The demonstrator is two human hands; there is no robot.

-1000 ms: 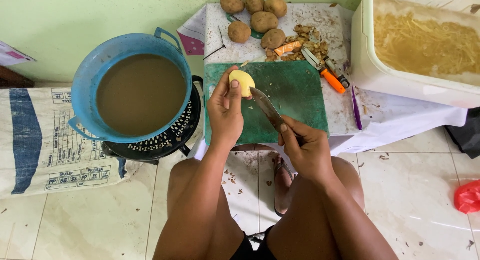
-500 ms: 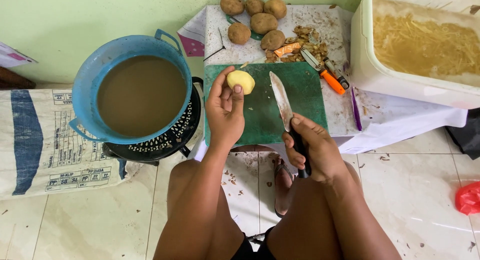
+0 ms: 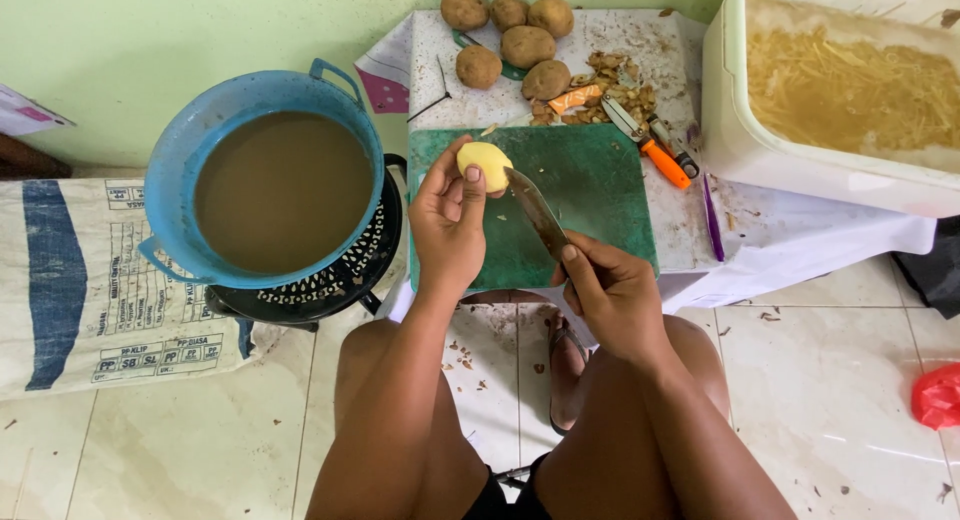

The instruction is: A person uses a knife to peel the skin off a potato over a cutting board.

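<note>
My left hand [image 3: 447,223] holds a peeled yellow potato [image 3: 483,163] above the left part of a green cutting board [image 3: 590,190]. My right hand [image 3: 610,292] grips a knife [image 3: 537,212] by its handle, and the blade tip touches the potato's right side. Several unpeeled brown potatoes [image 3: 510,35] lie on the low table behind the board, next to a heap of peelings [image 3: 600,85]. An orange-handled peeler [image 3: 655,150] rests right of the peelings.
A blue pot of brown water [image 3: 275,185] sits on a black perforated basket [image 3: 340,275] at the left. A white tub of yellow strips [image 3: 850,100] stands at the right. A printed sack [image 3: 80,280] lies on the tiled floor; a red bag [image 3: 938,395] is far right.
The knife swung away from the potato and stood upright over the board, then came back. Its tip now meets the potato again. My left hand stayed in place.
</note>
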